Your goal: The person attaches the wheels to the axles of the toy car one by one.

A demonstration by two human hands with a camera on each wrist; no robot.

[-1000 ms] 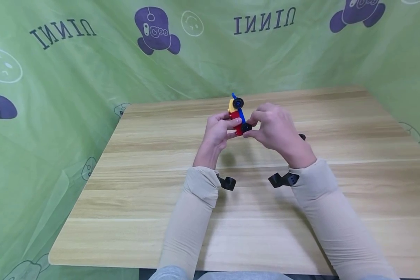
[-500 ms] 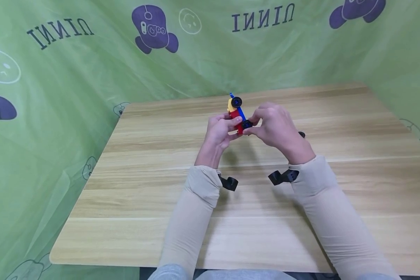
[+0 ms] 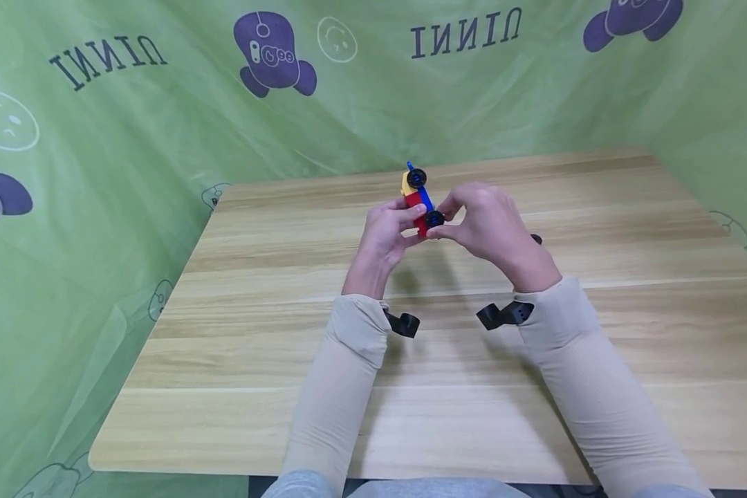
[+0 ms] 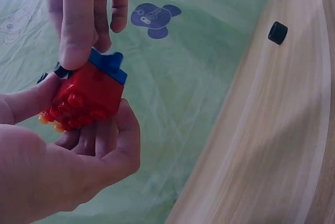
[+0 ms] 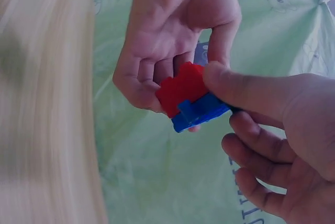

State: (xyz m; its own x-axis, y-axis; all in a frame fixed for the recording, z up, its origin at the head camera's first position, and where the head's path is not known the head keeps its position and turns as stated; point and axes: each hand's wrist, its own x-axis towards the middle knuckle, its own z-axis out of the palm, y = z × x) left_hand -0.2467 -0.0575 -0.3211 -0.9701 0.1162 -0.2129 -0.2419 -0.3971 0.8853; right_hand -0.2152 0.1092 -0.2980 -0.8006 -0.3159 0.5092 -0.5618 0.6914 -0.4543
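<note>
A toy car [image 3: 416, 203] of red and yellow studded bricks on a blue base, with black wheels, is held tilted above the table. My left hand [image 3: 382, 232] grips its red brick [image 4: 97, 90] between thumb and fingers. At the car's near end, my right hand [image 3: 488, 225] pinches the near wheel [image 3: 435, 219] with thumb and forefinger; its other fingers are loosely bent. The far wheel [image 3: 416, 178] is free of both hands. In the right wrist view, a blue tab sticks out from the end of the blue base [image 5: 201, 113].
A loose black tyre [image 4: 278, 33] lies on the wooden table [image 3: 236, 360]; in the head view it is mostly hidden behind the right wrist. Black camera mounts [image 3: 504, 315] jut from both sleeves. A green printed cloth [image 3: 373, 104] hangs behind and beside the table.
The car has shifted slightly up and left in the head view, both hands moving with it. The near wheel's face shows more than it did one second ago. Both grips stay the same.
</note>
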